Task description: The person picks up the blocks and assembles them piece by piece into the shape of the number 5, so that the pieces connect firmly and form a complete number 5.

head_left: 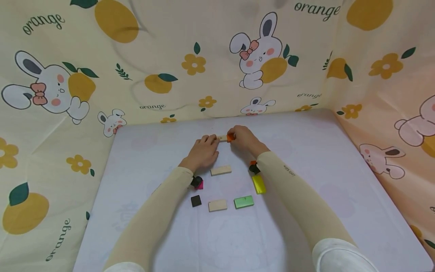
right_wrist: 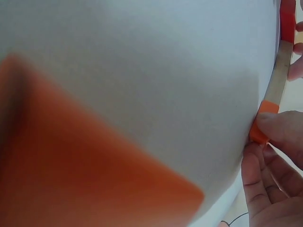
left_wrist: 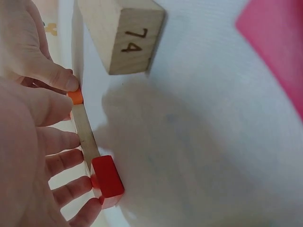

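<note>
At the far side of the table, a plain wooden block (head_left: pixel 222 138) lies end to end between an orange block (head_left: pixel 230 138) and a red block (left_wrist: pixel 107 179). My right hand (head_left: pixel 245 139) pinches the orange block between thumb and fingers, as the right wrist view shows. With fingers spread and fairly straight, my left hand (head_left: pixel 204 152) touches the wooden block and the red block from behind. In the head view the left hand hides the red block.
Nearer on the white table (head_left: pixel 299 143) lie plain blocks (head_left: pixel 221 170), one marked 74 (left_wrist: pixel 135 42), a black block (head_left: pixel 196 201), a green block (head_left: pixel 243 202) and a yellow block (head_left: pixel 259 184). Partly covered by the wrists are a pink block (head_left: pixel 200 185) and another orange block (head_left: pixel 253 163).
</note>
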Demonstrator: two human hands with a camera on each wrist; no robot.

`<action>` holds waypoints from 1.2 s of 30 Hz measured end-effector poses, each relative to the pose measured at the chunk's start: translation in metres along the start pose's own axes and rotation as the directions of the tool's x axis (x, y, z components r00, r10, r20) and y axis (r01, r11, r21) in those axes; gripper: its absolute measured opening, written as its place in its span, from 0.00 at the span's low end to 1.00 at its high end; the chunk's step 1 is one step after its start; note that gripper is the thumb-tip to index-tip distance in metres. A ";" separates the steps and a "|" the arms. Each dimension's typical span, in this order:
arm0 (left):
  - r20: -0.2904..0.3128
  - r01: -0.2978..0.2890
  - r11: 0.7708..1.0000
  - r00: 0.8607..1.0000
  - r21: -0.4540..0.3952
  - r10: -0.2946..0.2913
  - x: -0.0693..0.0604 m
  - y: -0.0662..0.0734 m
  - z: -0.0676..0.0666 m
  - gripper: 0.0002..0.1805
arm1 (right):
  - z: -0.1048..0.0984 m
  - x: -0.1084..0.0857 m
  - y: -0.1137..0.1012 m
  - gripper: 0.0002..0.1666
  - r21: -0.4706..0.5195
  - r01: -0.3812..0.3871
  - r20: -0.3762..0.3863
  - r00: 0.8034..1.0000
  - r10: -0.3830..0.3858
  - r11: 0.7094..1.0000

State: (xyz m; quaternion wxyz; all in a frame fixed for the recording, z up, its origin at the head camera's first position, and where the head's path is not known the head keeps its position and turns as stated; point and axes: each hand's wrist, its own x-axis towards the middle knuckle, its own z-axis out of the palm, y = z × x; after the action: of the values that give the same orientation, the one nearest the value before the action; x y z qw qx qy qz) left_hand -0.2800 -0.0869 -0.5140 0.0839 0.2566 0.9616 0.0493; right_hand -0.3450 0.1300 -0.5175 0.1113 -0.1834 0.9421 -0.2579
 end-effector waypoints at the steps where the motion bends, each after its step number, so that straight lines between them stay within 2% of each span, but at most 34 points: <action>1: 0.000 0.001 1.000 1.000 0.003 -0.001 0.000 0.000 0.000 0.33 | 0.000 0.000 0.000 0.22 -0.001 0.000 0.001 1.000 0.000 1.000; 9: -0.010 0.005 1.000 1.000 0.007 -0.004 0.000 0.002 0.000 0.33 | -0.002 0.001 -0.001 0.23 -0.018 0.019 0.021 1.000 -0.019 1.000; 16: 0.002 -0.010 0.999 1.000 0.038 0.009 0.001 0.002 -0.003 0.33 | -0.006 0.003 0.005 0.30 -0.039 0.066 0.045 0.997 -0.064 0.997; 25: 0.019 0.005 0.999 1.000 0.038 -0.006 0.008 0.005 -0.007 0.32 | -0.008 0.003 0.006 0.33 0.009 0.022 0.062 0.998 -0.023 1.000; 28: 0.019 0.020 0.999 1.000 0.036 -0.021 0.009 0.008 -0.009 0.32 | -0.008 0.003 0.006 0.31 0.014 0.022 0.033 0.999 -0.022 1.000; 32: 0.028 0.021 0.999 0.999 0.032 -0.022 0.009 0.008 -0.009 0.32 | -0.009 0.000 0.005 0.27 0.032 0.017 -0.063 0.998 -0.015 0.999; 36: -0.007 0.007 1.000 1.000 -0.015 -0.007 0.007 0.006 -0.012 0.31 | -0.010 -0.003 0.003 0.26 0.069 0.016 -0.157 0.988 -0.005 0.997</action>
State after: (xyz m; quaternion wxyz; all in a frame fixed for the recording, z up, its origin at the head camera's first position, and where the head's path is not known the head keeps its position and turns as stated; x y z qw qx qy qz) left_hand -0.2851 -0.0787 -0.5022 0.0825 0.2526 0.9623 0.0574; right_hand -0.3463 0.1383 -0.5102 0.0421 -0.1633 0.9373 -0.3050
